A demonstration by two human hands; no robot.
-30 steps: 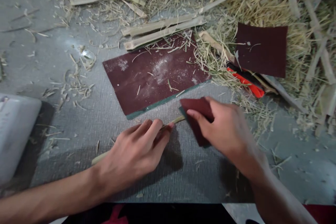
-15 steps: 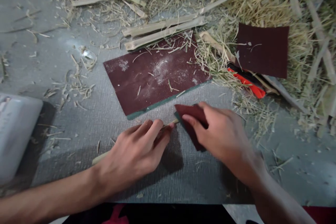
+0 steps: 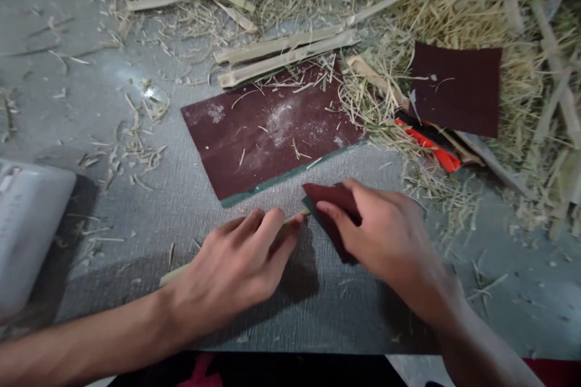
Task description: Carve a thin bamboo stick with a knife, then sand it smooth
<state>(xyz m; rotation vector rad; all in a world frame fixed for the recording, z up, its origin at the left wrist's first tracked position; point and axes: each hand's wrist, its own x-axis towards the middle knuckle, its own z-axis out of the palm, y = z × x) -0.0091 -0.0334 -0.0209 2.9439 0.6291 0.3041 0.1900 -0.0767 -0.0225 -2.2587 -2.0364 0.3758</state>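
My left hand (image 3: 245, 260) is closed around a thin pale bamboo strip (image 3: 295, 219). One end of the strip pokes out past the fingertips and meets a folded piece of brown sandpaper (image 3: 338, 196) with a green back. My right hand (image 3: 385, 236) pinches that sandpaper between thumb and fingers, so the strip's tip is hidden in the fold. Just beyond both hands a larger sheet of sandpaper (image 3: 272, 133) lies flat, dusted with white powder and shavings. Behind my left wrist, a pale stick end (image 3: 175, 274) shows.
Split bamboo pieces (image 3: 285, 54) lie across the big sheet's far edge. At right, a square sandpaper piece (image 3: 458, 87) rests on shavings beside a red and black tool (image 3: 431, 145). A heap of shavings (image 3: 436, 12) covers the back right. A white box-like object (image 3: 34, 236) stands at left.
Hands and sandpaper hold nearly the same place. The whole view has shifted slightly; no grip has changed.
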